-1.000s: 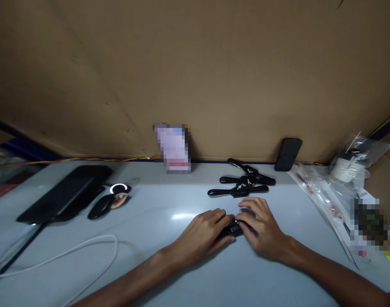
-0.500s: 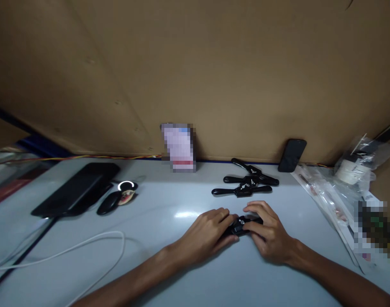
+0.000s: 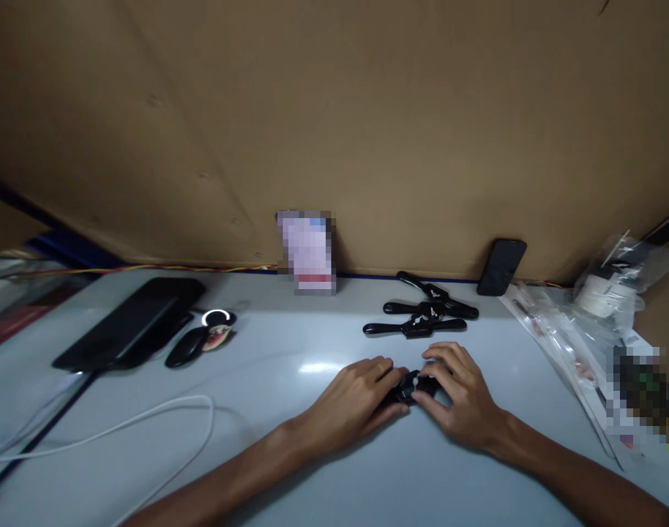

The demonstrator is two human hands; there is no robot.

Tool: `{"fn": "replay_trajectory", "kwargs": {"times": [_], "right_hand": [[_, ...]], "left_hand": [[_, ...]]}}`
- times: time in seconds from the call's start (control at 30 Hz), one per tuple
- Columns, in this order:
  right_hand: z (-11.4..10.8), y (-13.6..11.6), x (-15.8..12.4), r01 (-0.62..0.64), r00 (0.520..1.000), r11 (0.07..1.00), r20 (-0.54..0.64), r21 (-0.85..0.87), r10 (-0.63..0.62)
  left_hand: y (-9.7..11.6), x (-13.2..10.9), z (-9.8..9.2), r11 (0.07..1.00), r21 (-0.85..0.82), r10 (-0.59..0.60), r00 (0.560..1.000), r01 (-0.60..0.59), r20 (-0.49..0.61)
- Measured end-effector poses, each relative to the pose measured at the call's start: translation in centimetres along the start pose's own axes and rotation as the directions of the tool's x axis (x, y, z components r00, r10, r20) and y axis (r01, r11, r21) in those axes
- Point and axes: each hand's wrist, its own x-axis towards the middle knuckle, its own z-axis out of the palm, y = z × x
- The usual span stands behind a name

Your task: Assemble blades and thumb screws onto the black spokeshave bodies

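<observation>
My left hand [image 3: 352, 399] and my right hand [image 3: 460, 395] meet over a small black two-handled tool [image 3: 412, 386] lying on the pale table [image 3: 290, 468]. Both hands have their fingers curled round it, the left on its left handle, the right on its middle and right end. Most of the tool is hidden under my fingers. Just beyond my hands lie three similar black tools [image 3: 422, 316] in a row, untouched.
A dark phone [image 3: 501, 266] leans on the brown cardboard wall [image 3: 334, 124]. A black tablet [image 3: 131, 322], a black mouse [image 3: 185, 347] and a round lit puck [image 3: 219, 319] sit at left. A white cable [image 3: 120, 428] loops in front. Plastic bags [image 3: 598, 307] lie at right.
My right hand's fingers have shifted a little on the tool, closing in over its middle. The view has drifted slightly right since the earliest frame.
</observation>
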Motion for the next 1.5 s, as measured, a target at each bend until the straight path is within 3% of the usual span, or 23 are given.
{"fn": "replay_trajectory", "kwargs": {"times": [0.17, 0.33, 0.53, 0.7, 0.9, 1.23, 1.5], "right_hand": [[-0.1, 0.5, -0.2, 0.090, 0.995, 0.993, 0.036, 0.083, -0.093], [-0.1, 0.4, 0.0, -0.060, 0.998, 0.992, 0.020, 0.106, 0.059], [0.2, 0.9, 0.2, -0.089, 0.987, 0.991, 0.139, 0.101, 0.075], [0.2, 0.7, 0.0, -0.080, 0.995, 0.992, 0.064, 0.101, 0.074], [0.3, -0.6, 0.0, 0.041, 0.998, 0.999, -0.041, -0.032, -0.043], [-0.3, -0.3, 0.2, -0.010, 1.000, 1.000, 0.012, -0.028, 0.010], [0.1, -0.2, -0.1, 0.073, 0.992, 0.994, -0.113, 0.077, -0.064]], "left_hand": [[-0.1, 0.0, 0.1, 1.000, 0.004, 0.008, 1.000, -0.008, -0.007], [-0.1, -0.1, 0.2, 1.000, 0.000, 0.013, 1.000, -0.013, -0.016], [-0.3, -0.2, 0.3, 1.000, -0.015, 0.021, 1.000, -0.021, -0.017], [-0.4, -0.4, 0.3, 0.999, -0.020, 0.027, 1.000, -0.027, -0.009], [-0.3, -0.3, 0.4, 1.000, -0.017, 0.018, 1.000, -0.018, -0.003], [-0.2, -0.3, 0.2, 1.000, 0.000, 0.017, 1.000, -0.017, -0.001], [-0.2, -0.3, 0.2, 1.000, -0.010, 0.021, 1.000, -0.021, -0.013]]}}
